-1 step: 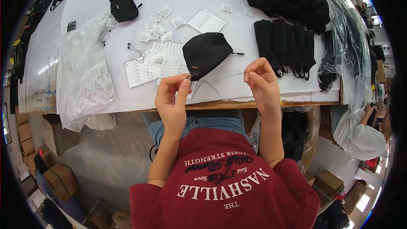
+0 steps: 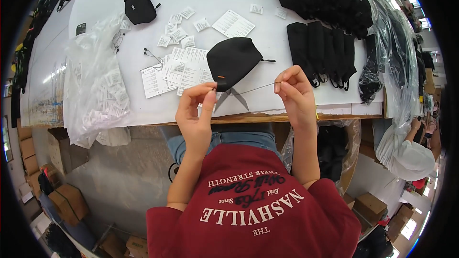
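A black zip pouch (image 2: 234,62) with a small orange mark lies on the white table in front of me. My left hand (image 2: 196,112) is closed in a pinch at its lower left corner, with a small dark bit at the fingertips too small to name. My right hand (image 2: 297,93) pinches a thin dark cord (image 2: 258,89), which stretches left toward the pouch's lower end. Where its left end goes is unclear. Two grey pointed blades (image 2: 239,99), like scissors, spread in a V just below the pouch. White printed labels (image 2: 184,69) lie left of it.
A clear plastic bag (image 2: 95,81) of labels hangs over the table's front edge at the left. Black pouches (image 2: 139,8) lie at the back left. Several black fabric pieces (image 2: 320,50) and a larger pile (image 2: 320,0) are at the right, beside plastic-wrapped goods (image 2: 392,52).
Both hands have stayed almost where they were. The cord and the blades, pale before, look darker and plainer now. The pouch has shifted very slightly.
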